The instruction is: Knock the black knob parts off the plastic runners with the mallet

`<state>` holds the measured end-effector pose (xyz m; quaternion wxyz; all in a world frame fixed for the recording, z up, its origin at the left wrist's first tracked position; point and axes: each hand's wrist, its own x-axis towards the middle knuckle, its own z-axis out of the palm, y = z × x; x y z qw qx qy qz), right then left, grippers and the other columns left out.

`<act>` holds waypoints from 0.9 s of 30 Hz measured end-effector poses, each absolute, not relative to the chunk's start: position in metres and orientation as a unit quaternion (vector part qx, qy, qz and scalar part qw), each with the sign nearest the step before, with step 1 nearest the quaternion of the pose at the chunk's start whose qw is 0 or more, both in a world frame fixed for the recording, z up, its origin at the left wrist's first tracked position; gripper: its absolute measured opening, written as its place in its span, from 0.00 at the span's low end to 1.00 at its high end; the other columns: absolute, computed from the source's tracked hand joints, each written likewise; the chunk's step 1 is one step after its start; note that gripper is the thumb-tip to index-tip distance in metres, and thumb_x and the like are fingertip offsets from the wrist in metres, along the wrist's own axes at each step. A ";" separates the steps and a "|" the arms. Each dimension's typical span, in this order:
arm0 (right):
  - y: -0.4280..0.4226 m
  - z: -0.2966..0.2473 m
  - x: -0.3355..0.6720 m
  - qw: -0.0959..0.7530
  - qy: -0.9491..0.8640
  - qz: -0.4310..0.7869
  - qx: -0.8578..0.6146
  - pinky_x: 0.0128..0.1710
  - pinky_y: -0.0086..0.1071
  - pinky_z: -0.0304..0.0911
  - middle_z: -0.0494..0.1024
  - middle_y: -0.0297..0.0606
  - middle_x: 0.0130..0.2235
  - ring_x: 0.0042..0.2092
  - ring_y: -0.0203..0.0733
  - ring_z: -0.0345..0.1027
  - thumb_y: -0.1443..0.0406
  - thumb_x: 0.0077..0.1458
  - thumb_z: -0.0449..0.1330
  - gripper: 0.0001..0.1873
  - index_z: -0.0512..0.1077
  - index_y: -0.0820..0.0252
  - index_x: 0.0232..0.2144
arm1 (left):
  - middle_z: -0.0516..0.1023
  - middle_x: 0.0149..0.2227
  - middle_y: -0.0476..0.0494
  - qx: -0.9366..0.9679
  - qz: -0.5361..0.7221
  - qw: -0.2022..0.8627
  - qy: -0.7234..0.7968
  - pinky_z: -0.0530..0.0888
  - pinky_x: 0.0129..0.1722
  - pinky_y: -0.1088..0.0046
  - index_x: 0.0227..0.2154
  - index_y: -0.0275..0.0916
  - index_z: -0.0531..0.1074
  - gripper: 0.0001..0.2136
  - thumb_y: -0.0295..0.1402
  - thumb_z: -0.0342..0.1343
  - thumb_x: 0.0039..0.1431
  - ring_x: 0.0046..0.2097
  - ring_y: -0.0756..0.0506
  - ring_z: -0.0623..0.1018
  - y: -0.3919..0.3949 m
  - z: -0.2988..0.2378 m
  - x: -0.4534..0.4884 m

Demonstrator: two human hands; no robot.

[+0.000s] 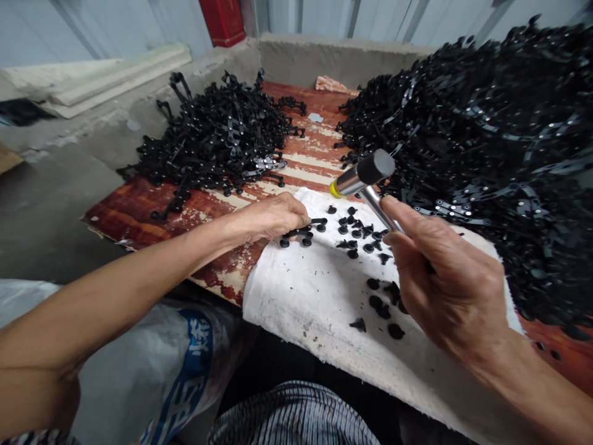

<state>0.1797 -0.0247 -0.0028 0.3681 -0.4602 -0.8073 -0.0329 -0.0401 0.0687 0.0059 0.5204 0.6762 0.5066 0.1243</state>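
My right hand (pixel 445 272) is closed around the metal handle of a small mallet (pixel 364 173), which has a black face on one end and a yellow one on the other. The mallet head is raised above the white cloth (pixel 296 296). On the cloth's left side, my left hand (pixel 278 216) pinches a black linked part with round ends (pixel 303 233); its fingers partly hide the piece. Several loose black round-headed plugs (pixel 356 233) lie on the cloth between my hands, and more plugs (pixel 382 306) lie nearer me, some hidden behind my right hand.
A heap of black linked parts (pixel 217 136) sits at the back left of the worn red board (pixel 306 151). A much larger heap (pixel 482 123) rises on the right. Concrete ledges (pixel 324 59) border the board, and a white sack (pixel 130 352) stands at lower left.
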 end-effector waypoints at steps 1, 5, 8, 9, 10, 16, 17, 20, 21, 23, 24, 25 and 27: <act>-0.024 -0.004 0.180 0.349 -0.814 -0.042 -0.464 0.22 0.30 0.65 0.74 0.38 0.32 0.25 0.37 0.65 0.74 0.59 0.51 0.26 0.67 0.55 0.58 | 0.64 0.13 0.53 0.673 0.126 0.523 0.508 0.50 0.13 0.79 0.15 0.34 0.66 0.13 0.22 0.53 0.54 0.14 0.58 0.56 0.068 0.006 -0.040; -0.023 -0.008 0.182 0.290 -0.835 -0.011 -0.467 0.20 0.30 0.62 0.72 0.38 0.30 0.24 0.37 0.64 0.73 0.58 0.51 0.25 0.69 0.59 0.57 | 0.64 0.14 0.53 0.667 0.140 0.525 0.510 0.52 0.14 0.79 0.16 0.35 0.67 0.12 0.22 0.52 0.53 0.14 0.57 0.57 0.068 0.004 -0.041; -0.026 -0.006 0.182 0.364 -0.801 -0.013 -0.475 0.27 0.31 0.67 0.73 0.39 0.34 0.30 0.40 0.68 0.73 0.59 0.51 0.29 0.63 0.54 0.61 | 0.65 0.14 0.53 0.672 0.145 0.522 0.505 0.52 0.14 0.78 0.16 0.35 0.68 0.11 0.23 0.53 0.52 0.14 0.57 0.57 0.069 0.002 -0.042; -0.026 -0.006 0.182 0.366 -0.798 -0.021 -0.479 0.26 0.31 0.66 0.73 0.39 0.33 0.30 0.39 0.67 0.73 0.59 0.51 0.29 0.63 0.53 0.61 | 0.65 0.14 0.52 0.674 0.141 0.521 0.504 0.52 0.14 0.78 0.16 0.35 0.68 0.11 0.23 0.53 0.52 0.14 0.57 0.57 0.069 0.002 -0.042; -0.026 -0.006 0.182 0.347 -0.806 -0.027 -0.479 0.23 0.30 0.64 0.72 0.38 0.32 0.28 0.39 0.66 0.73 0.58 0.51 0.28 0.64 0.54 0.60 | 0.65 0.14 0.53 0.674 0.135 0.523 0.504 0.52 0.14 0.77 0.16 0.35 0.68 0.11 0.23 0.53 0.52 0.14 0.57 0.57 0.069 0.002 -0.042; -0.023 -0.007 0.180 0.355 -0.805 -0.032 -0.473 0.25 0.30 0.66 0.73 0.38 0.30 0.27 0.37 0.67 0.74 0.59 0.51 0.26 0.68 0.58 0.58 | 0.66 0.14 0.51 0.668 0.129 0.517 0.519 0.55 0.15 0.77 0.15 0.36 0.67 0.13 0.24 0.52 0.54 0.15 0.55 0.61 0.068 -0.001 -0.040; -0.023 -0.008 0.180 0.367 -0.799 -0.042 -0.475 0.25 0.30 0.66 0.73 0.38 0.30 0.26 0.38 0.67 0.74 0.59 0.51 0.26 0.67 0.58 0.59 | 0.66 0.15 0.50 0.666 0.130 0.519 0.520 0.55 0.15 0.77 0.15 0.36 0.67 0.12 0.24 0.51 0.54 0.16 0.55 0.62 0.068 -0.002 -0.039; -0.024 -0.009 0.181 0.290 -0.827 -0.044 -0.479 0.18 0.29 0.61 0.73 0.38 0.29 0.23 0.37 0.64 0.72 0.58 0.50 0.25 0.69 0.56 0.57 | 0.65 0.15 0.51 0.664 0.126 0.522 0.520 0.55 0.15 0.77 0.15 0.36 0.66 0.13 0.24 0.52 0.54 0.15 0.55 0.61 0.069 -0.003 -0.040; -0.024 -0.009 0.182 0.272 -0.833 -0.034 -0.480 0.18 0.29 0.61 0.73 0.38 0.30 0.23 0.37 0.64 0.71 0.58 0.50 0.25 0.69 0.56 0.57 | 0.65 0.14 0.51 0.665 0.124 0.520 0.522 0.54 0.15 0.77 0.15 0.36 0.66 0.13 0.25 0.52 0.54 0.15 0.56 0.60 0.069 -0.003 -0.041; -0.023 -0.006 0.183 0.301 -0.822 -0.011 -0.483 0.23 0.31 0.64 0.74 0.39 0.31 0.26 0.39 0.67 0.71 0.58 0.51 0.25 0.68 0.57 0.57 | 0.64 0.14 0.51 0.669 0.122 0.514 0.523 0.53 0.15 0.77 0.15 0.36 0.66 0.13 0.25 0.52 0.55 0.15 0.56 0.59 0.068 -0.002 -0.042; -0.021 -0.003 0.183 0.333 -0.805 0.008 -0.491 0.25 0.32 0.65 0.75 0.39 0.31 0.27 0.39 0.68 0.70 0.58 0.51 0.24 0.68 0.58 0.57 | 0.64 0.15 0.51 0.671 0.123 0.516 0.518 0.53 0.15 0.78 0.16 0.36 0.65 0.13 0.25 0.52 0.56 0.15 0.56 0.59 0.067 -0.001 -0.042; -0.019 -0.001 0.182 0.361 -0.784 0.041 -0.503 0.25 0.32 0.65 0.75 0.39 0.31 0.27 0.39 0.67 0.69 0.59 0.52 0.23 0.68 0.59 0.57 | 0.65 0.15 0.51 0.675 0.121 0.525 0.504 0.53 0.15 0.78 0.16 0.36 0.65 0.14 0.26 0.51 0.56 0.15 0.56 0.59 0.065 0.001 -0.041; -0.015 0.004 0.177 0.381 -0.740 0.158 -0.531 0.20 0.30 0.60 0.74 0.36 0.28 0.23 0.36 0.62 0.65 0.58 0.55 0.21 0.70 0.61 0.54 | 0.65 0.16 0.52 0.695 0.111 0.546 0.454 0.54 0.16 0.79 0.16 0.35 0.64 0.14 0.27 0.50 0.58 0.17 0.56 0.60 0.059 0.005 -0.038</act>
